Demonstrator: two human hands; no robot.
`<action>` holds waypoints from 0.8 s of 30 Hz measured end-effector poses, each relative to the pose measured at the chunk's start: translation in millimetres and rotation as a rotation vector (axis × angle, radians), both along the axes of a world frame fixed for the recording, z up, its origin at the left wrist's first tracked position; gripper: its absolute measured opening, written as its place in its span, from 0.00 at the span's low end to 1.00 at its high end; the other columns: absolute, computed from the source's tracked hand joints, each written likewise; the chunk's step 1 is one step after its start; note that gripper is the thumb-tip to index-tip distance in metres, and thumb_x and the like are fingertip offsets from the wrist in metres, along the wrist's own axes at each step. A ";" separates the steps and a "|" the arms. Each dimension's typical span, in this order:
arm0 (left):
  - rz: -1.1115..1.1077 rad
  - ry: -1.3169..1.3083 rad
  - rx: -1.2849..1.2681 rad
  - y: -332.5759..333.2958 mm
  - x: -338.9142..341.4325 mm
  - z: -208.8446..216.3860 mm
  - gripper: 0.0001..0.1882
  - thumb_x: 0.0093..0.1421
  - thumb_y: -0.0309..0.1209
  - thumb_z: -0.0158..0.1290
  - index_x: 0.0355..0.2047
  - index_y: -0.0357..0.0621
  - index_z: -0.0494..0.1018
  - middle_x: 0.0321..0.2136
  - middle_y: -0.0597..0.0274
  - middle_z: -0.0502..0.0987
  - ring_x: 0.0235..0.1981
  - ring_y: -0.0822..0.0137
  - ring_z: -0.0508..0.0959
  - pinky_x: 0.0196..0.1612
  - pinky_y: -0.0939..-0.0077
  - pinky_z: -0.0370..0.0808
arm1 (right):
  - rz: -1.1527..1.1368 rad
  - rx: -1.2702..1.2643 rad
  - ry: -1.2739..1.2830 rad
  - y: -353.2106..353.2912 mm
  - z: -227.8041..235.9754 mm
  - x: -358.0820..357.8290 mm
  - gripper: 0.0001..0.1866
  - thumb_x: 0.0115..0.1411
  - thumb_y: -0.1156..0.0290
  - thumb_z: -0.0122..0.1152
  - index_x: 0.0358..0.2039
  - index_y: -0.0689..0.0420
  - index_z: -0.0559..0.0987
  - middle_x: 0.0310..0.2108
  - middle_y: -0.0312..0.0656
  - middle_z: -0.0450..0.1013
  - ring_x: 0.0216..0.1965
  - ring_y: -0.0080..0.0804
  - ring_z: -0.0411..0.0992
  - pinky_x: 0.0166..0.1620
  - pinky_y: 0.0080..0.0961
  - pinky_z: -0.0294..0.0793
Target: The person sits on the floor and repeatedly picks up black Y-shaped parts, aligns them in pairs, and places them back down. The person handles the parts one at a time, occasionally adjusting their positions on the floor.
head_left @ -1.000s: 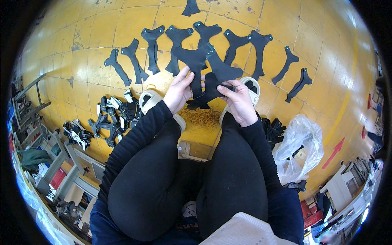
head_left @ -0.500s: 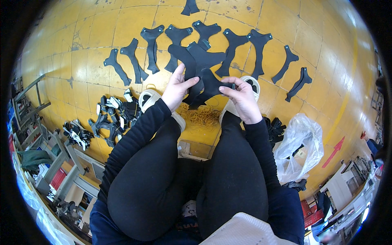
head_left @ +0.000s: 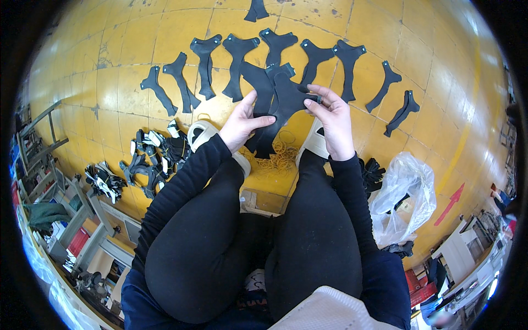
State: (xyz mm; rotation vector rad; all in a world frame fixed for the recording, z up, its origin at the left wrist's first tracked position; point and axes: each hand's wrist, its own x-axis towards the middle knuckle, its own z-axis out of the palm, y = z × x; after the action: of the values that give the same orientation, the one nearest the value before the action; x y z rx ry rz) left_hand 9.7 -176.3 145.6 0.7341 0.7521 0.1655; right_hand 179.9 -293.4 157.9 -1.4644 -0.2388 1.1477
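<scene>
Black Y-shaped fabric pieces (head_left: 282, 100) hang between my hands, above the yellow floor and in front of my shoes. My left hand (head_left: 240, 124) pinches them along the left edge, thumb lying on top. With thumb and fingers, my right hand (head_left: 332, 116) grips the arm of the upper piece at its right end. The pieces overlap, so how many there are I cannot tell. Beyond them, similar black pieces (head_left: 240, 58) lie in an arc on the floor, several with a small pale mark near the top.
A tangle of yellow rubber bands (head_left: 273, 156) lies between my shoes. Bundles of black and white pieces (head_left: 157, 157) are piled at left. At right stand a clear plastic bag (head_left: 404, 192) and a dark bundle (head_left: 372, 175). Metal frames (head_left: 91, 220) line the left side.
The held pieces have turned and shifted, the upper one now raised with its arms higher. My right hand has moved slightly up and right; my left hand is almost where it was.
</scene>
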 end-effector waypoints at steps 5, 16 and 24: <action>-0.030 -0.051 0.092 2.2 0.0 0.9 0.35 0.51 0.13 0.53 0.58 0.38 0.53 0.53 0.61 0.63 0.52 0.70 0.67 0.53 0.76 0.66 | -0.119 0.054 0.195 -2.1 -4.1 -0.6 0.15 0.57 0.75 0.56 0.46 0.62 0.73 0.31 0.33 0.72 0.32 0.19 0.70 0.39 0.17 0.70; -0.053 0.022 0.248 1.2 -1.2 -9.7 0.30 0.50 0.14 0.55 0.53 0.38 0.60 0.49 0.62 0.68 0.49 0.71 0.68 0.52 0.76 0.65 | 0.096 0.011 0.348 -9.2 -11.0 -16.8 0.12 0.56 0.70 0.59 0.38 0.63 0.75 0.30 0.38 0.75 0.32 0.22 0.71 0.38 0.19 0.69; -0.038 0.124 0.042 2.3 -3.6 -0.3 0.20 0.58 0.22 0.48 0.52 0.38 0.62 0.48 0.55 0.72 0.41 0.63 0.77 0.42 0.76 0.75 | -0.274 0.022 0.428 -18.3 -34.7 -4.5 0.07 0.60 0.67 0.54 0.35 0.56 0.70 0.26 0.31 0.69 0.27 0.19 0.69 0.34 0.18 0.70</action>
State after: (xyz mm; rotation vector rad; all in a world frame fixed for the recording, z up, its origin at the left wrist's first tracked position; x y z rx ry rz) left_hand 6.0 -174.1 145.3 0.8034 0.8541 0.1024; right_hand 175.4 -311.7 123.2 -1.1557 0.2390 1.1947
